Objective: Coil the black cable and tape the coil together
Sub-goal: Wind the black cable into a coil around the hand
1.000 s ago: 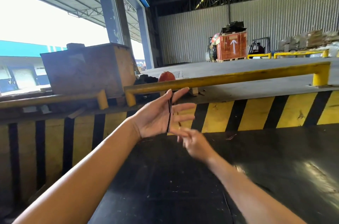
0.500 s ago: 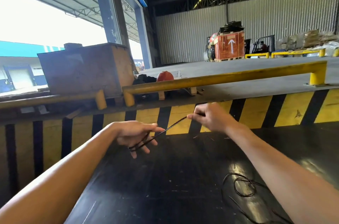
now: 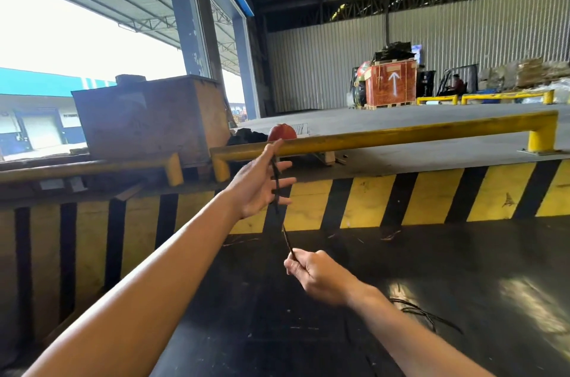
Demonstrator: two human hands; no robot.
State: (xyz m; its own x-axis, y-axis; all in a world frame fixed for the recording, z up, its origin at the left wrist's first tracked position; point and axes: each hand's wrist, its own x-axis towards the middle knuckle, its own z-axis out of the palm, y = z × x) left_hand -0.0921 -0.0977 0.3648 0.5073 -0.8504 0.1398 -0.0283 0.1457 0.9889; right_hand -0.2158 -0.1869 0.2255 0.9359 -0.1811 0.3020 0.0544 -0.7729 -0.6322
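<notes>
head view — black cable (image 3: 276, 188) wraps left hand (image 3: 257, 184) — right hand (image 3: 320, 276) pinches it.

Left hand (image 3: 257, 182) raised ahead, cable (image 3: 276, 188) running over its spread fingers and down to right hand (image 3: 320, 276), below and nearer. Slack cable on the floor (image 3: 462, 253) right of the right forearm. Guard rail (image 3: 401, 135) behind the hands; helmet (image 3: 282, 132) behind the rail. Metal box (image 3: 148, 117) left of the helmet. Crate (image 3: 391, 83) far back right, forklift (image 3: 453, 85) just right of it.
</notes>
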